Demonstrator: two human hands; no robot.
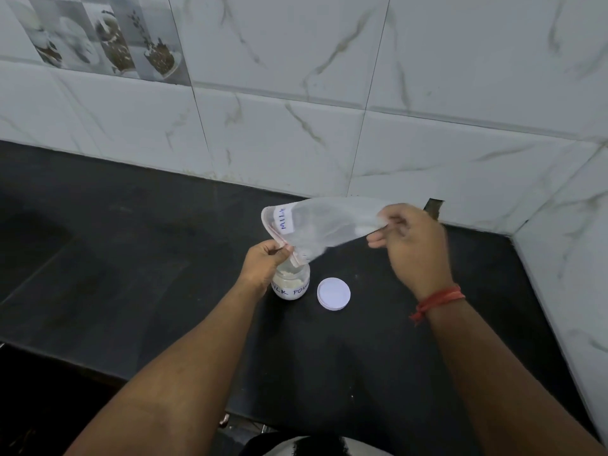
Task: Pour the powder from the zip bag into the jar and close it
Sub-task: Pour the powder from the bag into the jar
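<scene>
A clear zip bag (324, 227) with a white handwritten label is held tilted over a small jar (291, 284). Its pink zip mouth points down into the jar's opening. My left hand (265, 263) pinches the bag at the mouth, right above the jar. My right hand (413, 250) pinches the bag's far bottom corner, raised higher to the right. The jar stands upright on the black counter (131, 274), holds pale powder and bears a handwritten label. Its white round lid (333, 293) lies flat on the counter just right of the jar. The bag looks nearly empty.
White marble-look wall tiles (329, 110) rise behind the counter and along the right side, forming a corner at the right. A dark small object (433, 207) stands by the wall behind my right hand. The counter's front edge runs across the lower left.
</scene>
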